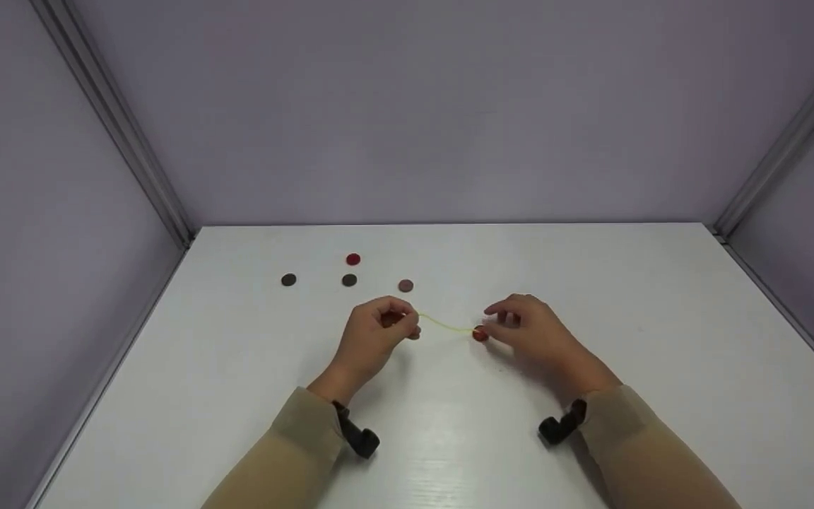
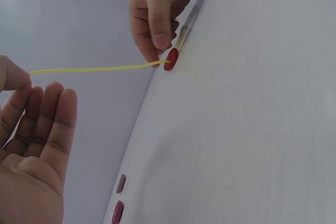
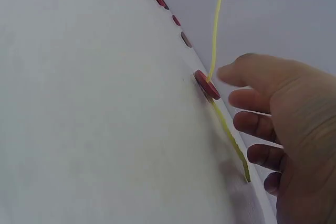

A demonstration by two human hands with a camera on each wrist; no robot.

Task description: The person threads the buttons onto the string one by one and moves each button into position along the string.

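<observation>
Beige sleeves [image 1: 287, 452] nearest, black wrist mounts under each. Left hand [image 1: 372, 338] pinches end of thin yellow cord [image 1: 446, 326]; cord runs across to round red button [image 1: 480, 334], held on edge against white tabletop [image 1: 661, 396] by right hand [image 1: 534, 332], fingertips [image 3: 236, 73] pinching it. Judgement: keep cord taut, button steady, draw slowly so it does not slip. Four loose round buttons [image 1: 349, 280] lie beyond, well apart. No readable writing, labels or brands.
</observation>
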